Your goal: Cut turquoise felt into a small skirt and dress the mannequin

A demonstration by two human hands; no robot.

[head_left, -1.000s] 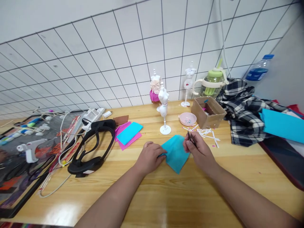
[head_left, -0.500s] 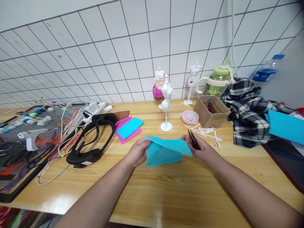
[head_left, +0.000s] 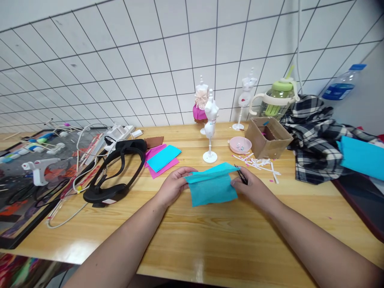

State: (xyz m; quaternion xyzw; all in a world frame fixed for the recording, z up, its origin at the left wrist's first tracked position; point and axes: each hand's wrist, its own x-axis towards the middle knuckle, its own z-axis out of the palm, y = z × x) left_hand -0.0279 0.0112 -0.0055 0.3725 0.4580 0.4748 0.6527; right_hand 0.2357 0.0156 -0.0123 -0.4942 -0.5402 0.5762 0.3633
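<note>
The step in hand looks like handling and lining up a turquoise sheet (head_left: pixel 213 194), spread between the two hands above the near-middle part of the bench (head_left: pixel 192 240), with a fold or overlapping layer running along its far edge and a flap hanging on the near side. The left hand (head_left: pixel 177 184) has its fingers clamped on the sheet's left edge. The right hand (head_left: pixel 250 186) has its fingers closed around a dark pointed tool (head_left: pixel 242 177) and meets the sheet's right edge; whether they also pinch the cloth I cannot tell. Just beyond the sheet stands a white dress form (head_left: pixel 211 114), bare of cloth, with a pink dish (head_left: pixel 240 152) to its right and white strips (head_left: pixel 260 163) scattered nearer. A folded blue piece (head_left: pixel 164 158) lies to the left on a magenta sheet (head_left: pixel 153 153). As I judge it, the next move calls for keeping the edges level and the fold from slipping, with the tool's tip turned away from the thin, limp material.
</note>
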